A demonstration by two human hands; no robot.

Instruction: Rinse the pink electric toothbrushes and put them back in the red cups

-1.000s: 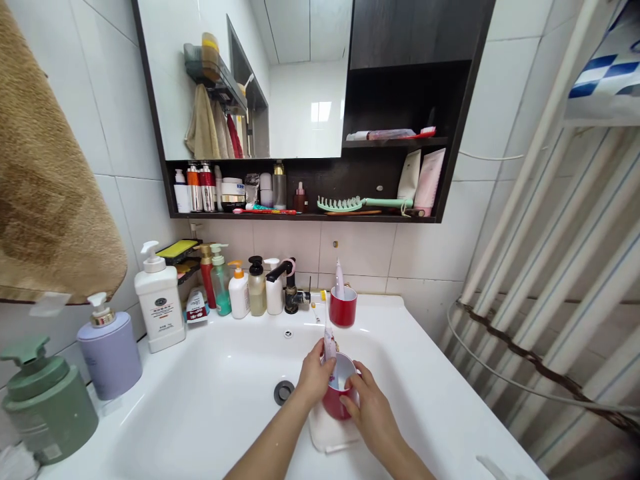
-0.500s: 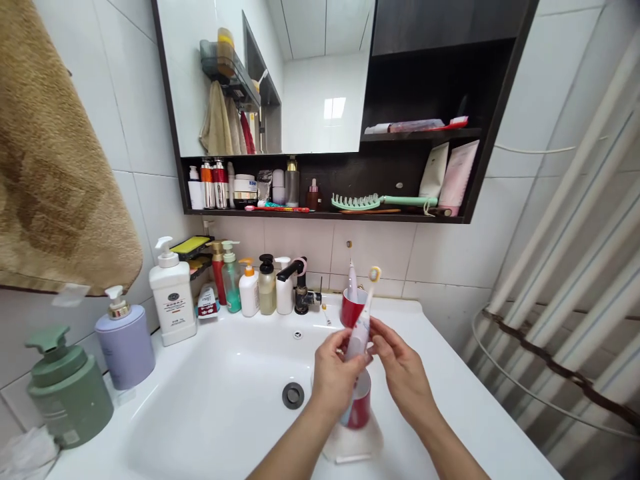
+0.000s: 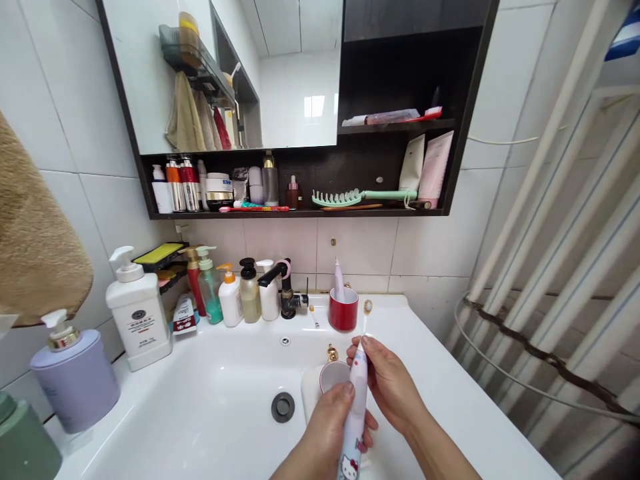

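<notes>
Wrapping round the patterned handle of a white electric toothbrush (image 3: pixel 354 417), the left hand (image 3: pixel 327 423) grips it firmly, while the right hand (image 3: pixel 387 373) pinches its upper end at the neck between thumb and fingers. The toothbrush is in front of the faucet (image 3: pixel 286 287) and to its right, over the sink (image 3: pixel 215 413), slanting with its bristle head upward. Also in front of the faucet and to its right, a red-rimmed cup (image 3: pixel 333 375) rests on a white pad (image 3: pixel 309 393), partly hidden by the left hand. Right of the faucet, a red cup (image 3: pixel 343 317) holds a pale pink brush handle (image 3: pixel 339 280), and a small loose brush head (image 3: pixel 314 317) lies between that cup and the faucet. The drain (image 3: pixel 283 407) is in front of the faucet, pump bottles (image 3: pixel 231 300) line up to its left, and a dark cabinet (image 3: pixel 415 20) hangs above it.
</notes>
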